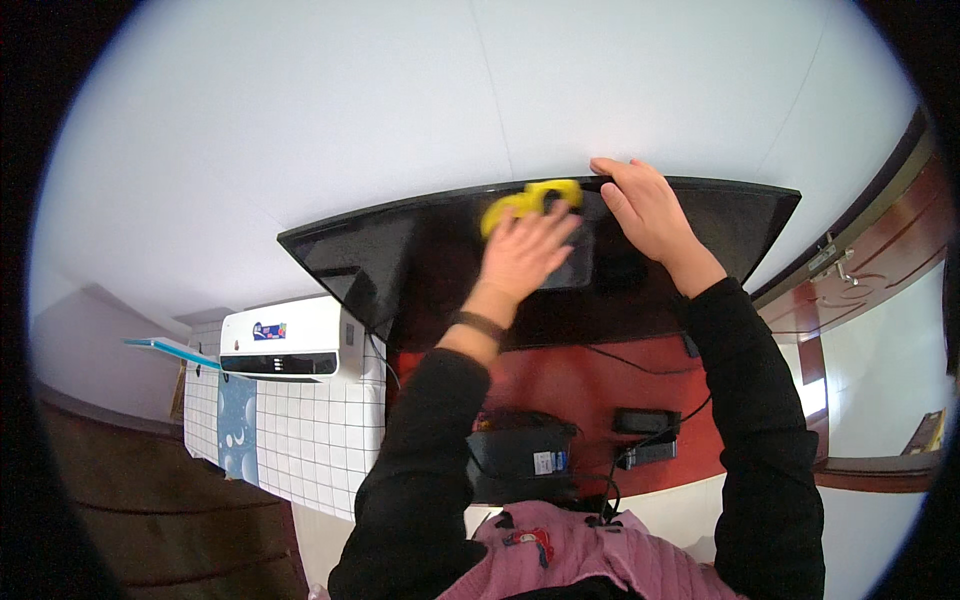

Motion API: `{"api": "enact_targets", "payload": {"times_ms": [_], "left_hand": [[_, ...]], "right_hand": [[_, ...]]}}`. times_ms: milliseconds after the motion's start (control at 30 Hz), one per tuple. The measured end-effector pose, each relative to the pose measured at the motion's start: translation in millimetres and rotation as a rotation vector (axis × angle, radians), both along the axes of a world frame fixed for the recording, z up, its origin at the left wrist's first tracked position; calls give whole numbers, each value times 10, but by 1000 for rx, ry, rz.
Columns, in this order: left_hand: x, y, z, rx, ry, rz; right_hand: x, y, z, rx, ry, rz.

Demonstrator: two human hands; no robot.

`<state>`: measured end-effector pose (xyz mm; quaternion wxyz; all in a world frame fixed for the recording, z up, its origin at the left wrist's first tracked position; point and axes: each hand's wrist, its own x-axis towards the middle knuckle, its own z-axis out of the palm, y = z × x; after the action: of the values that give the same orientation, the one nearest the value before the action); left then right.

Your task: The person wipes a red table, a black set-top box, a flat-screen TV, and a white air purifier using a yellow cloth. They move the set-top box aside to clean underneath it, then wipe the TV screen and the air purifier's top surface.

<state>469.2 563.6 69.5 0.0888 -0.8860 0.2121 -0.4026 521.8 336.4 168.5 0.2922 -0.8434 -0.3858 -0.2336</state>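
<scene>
A large flat-screen television (442, 270) with a thin black frame stands before me against the pale wall. My left hand (529, 251), a dark band on its wrist, presses a bunched yellow cloth (536, 195) to the upper middle of the screen, fingers spread over it. The cloth and fingers are slightly blurred. My right hand (645, 210) grips the television's top edge, with the thumb on the screen side and the fingertips reaching over the rim.
Below the screen lies a red surface (540, 375) with a dark box (517, 457), small black devices (646, 421) and loose cables (645, 367). At left a white appliance (285, 337) with a display sits on a checked cloth (322, 427). A brown door (885, 255) is at right.
</scene>
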Motion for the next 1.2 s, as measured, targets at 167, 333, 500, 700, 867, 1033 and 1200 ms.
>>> {"api": "enact_targets", "payload": {"times_ms": [167,333,500,700,867,1033,1200], "left_hand": [[-261,884,281,-27,32,230],[-371,1444,429,-257,-175,459],[-392,1358,500,-224,-217,440],[-183,654,654,-109,-89,351],[35,-3,728,-77,-101,247],[266,-634,736,-85,-26,120],[442,-1218,718,-167,76,-70]], "right_hand": [[-7,21,1,-19,-21,0],[14,38,-22,124,-126,49],[49,-35,-32,63,-29,91],[113,-47,58,262,151,93],[-128,-79,66,394,-40,86],[-285,-71,92,356,-80,139],[-226,-192,57,370,-148,65]]}}
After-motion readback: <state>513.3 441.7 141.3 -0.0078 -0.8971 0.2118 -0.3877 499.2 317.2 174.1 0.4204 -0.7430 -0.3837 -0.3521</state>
